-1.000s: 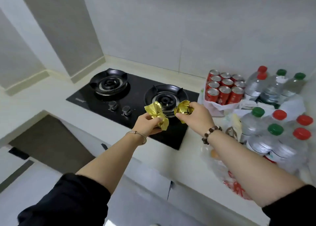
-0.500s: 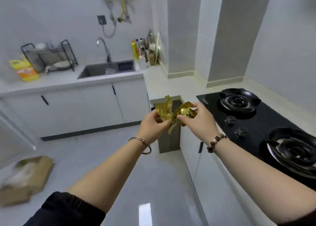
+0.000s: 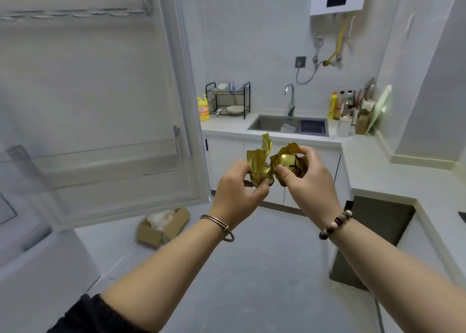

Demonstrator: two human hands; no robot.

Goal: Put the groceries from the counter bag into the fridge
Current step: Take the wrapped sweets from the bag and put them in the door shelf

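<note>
Each of my hands holds a gold foil-wrapped ball at chest height. My left hand (image 3: 238, 187) grips the left gold ball (image 3: 259, 165), whose foil sticks up in a twist. My right hand (image 3: 309, 178) grips the right gold ball (image 3: 287, 159); the two balls touch. The open fridge door (image 3: 100, 100) stands at the left, its clear door shelves showing nothing inside. The fridge interior is out of view, apart from a white edge at the far left.
A cardboard box (image 3: 162, 228) lies on the grey floor below the fridge door. Straight ahead is the counter with the sink (image 3: 288, 125), a dish rack (image 3: 228, 100) and bottles. A dark open gap (image 3: 373, 239) sits in the right-hand counter.
My view has swung left, from the hob and bottles past the sink counter to the open fridge door. Both hands kept hold of the gold balls and brought them together.
</note>
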